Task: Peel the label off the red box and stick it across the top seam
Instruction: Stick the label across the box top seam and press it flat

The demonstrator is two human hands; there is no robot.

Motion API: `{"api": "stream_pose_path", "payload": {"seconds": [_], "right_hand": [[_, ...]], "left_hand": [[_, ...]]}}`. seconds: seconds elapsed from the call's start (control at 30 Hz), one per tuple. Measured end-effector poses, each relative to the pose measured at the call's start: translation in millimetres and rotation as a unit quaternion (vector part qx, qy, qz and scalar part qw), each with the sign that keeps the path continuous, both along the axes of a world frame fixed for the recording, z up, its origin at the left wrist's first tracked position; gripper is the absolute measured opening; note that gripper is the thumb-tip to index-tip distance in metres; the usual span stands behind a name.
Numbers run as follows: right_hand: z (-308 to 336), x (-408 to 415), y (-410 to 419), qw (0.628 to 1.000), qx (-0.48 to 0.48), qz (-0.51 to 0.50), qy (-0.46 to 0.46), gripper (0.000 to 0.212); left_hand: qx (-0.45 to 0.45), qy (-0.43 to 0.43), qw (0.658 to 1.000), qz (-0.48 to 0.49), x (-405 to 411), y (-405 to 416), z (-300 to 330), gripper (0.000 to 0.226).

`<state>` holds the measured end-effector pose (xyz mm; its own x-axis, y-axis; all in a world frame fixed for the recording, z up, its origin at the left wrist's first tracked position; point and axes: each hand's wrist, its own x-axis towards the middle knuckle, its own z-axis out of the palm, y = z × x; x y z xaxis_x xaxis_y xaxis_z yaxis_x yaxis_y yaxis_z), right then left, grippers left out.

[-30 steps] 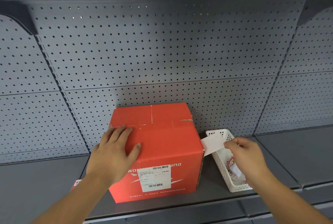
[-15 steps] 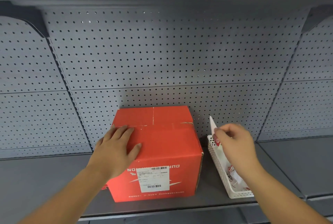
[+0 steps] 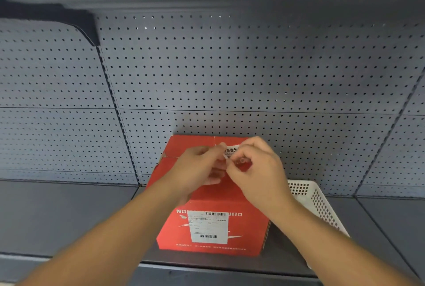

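Open shelf (image 3: 69, 216) left of red box (image 3: 248, 228); white basket (image 3: 322, 203) close right.

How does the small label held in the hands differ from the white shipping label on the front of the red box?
The small label is pinched between both hands above the box top; the shipping label lies flat, stuck on the front face of the red box. The small label is narrower and mostly hidden by fingers; the shipping label is larger and fully visible. The small label shows bold characters; the shipping label carries barcodes and fine print. Both are white with dark printing.

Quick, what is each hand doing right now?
Left hand: closed, pinching the sticker above the red box.
Right hand: closed, pinching the same sticker.
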<state>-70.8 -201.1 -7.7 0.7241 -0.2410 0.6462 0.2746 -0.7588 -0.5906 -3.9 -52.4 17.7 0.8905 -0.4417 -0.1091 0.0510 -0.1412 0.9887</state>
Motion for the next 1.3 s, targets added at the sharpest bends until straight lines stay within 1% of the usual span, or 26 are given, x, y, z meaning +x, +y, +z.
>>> {"api": "stream_pose_path", "payload": {"seconds": [0.07,0.17,0.27,0.33,0.4,0.43,0.53,0.6,0.67,0.77,0.87,0.93,1.0,1.13,1.3], "right_hand": [[-1.5,4.1,3.7,1.000,-0.029,0.011,-0.003,0.010],[-4.6,8.4,8.4,0.998,-0.058,0.018,-0.012,0.014],[-10.1,15.8,8.6,0.997,-0.066,0.037,-0.005,0.011],[-13.7,23.8,4.0,0.999,-0.050,0.011,-0.002,0.009],[-16.5,33.9,-3.8,0.999,-0.020,-0.033,0.025,0.018],[-16.5,39.2,-7.5,0.997,0.001,-0.048,0.053,0.022],[-8.8,53.4,-10.6,0.985,0.058,-0.045,0.157,0.022],[-4.3,62.5,-9.8,0.979,0.074,-0.044,0.183,0.034],[-1.2,71.1,-9.1,0.977,0.097,-0.052,0.183,0.041],[-0.5,83.0,-10.1,0.971,0.114,-0.060,0.203,0.040],[-2.2,92.0,-11.5,0.967,0.113,-0.072,0.217,0.039],[-4.6,96.3,-13.6,0.966,0.106,-0.082,0.220,0.035],[-9.2,99.7,-15.8,0.967,0.081,-0.090,0.223,0.034],[-23.9,104.5,-19.2,0.966,0.044,-0.107,0.231,0.036],[-39.1,107.9,-16.9,0.966,-0.052,-0.142,0.211,0.035]], "left_hand": [[-0.009,0.021,1.000,0.006,2.8,-0.5,0.4,0.033],[-0.011,0.013,1.000,0.011,6.7,0.3,-3.2,0.016],[0.005,-0.004,1.000,0.026,15.3,4.1,-8.4,0.014],[0.024,-0.008,0.999,0.028,25.9,8.6,-11.2,0.016],[0.043,-0.010,0.999,0.027,38.5,13.3,-13.0,0.019],[0.051,-0.013,0.998,0.026,44.1,15.0,-12.8,0.019],[0.068,-0.025,0.997,0.005,60.6,16.9,-11.8,0.017],[0.086,-0.047,0.995,-0.012,71.8,14.7,-8.6,0.017],[0.115,-0.087,0.989,-0.011,84.6,11.0,-5.4,0.020],[0.181,-0.173,0.968,-0.007,101.8,5.6,-5.4,0.029],[0.239,-0.258,0.936,-0.022,113.6,0.5,-10.8,0.039],[0.285,-0.298,0.911,-0.026,118.9,-0.8,-16.4,0.040],[0.315,-0.315,0.895,-0.032,124.2,0.0,-23.9,0.041],[0.350,-0.324,0.877,-0.054,130.7,2.9,-39.4,0.043],[0.377,-0.348,0.858,-0.023,130.2,4.3,-52.5,0.045]]}}
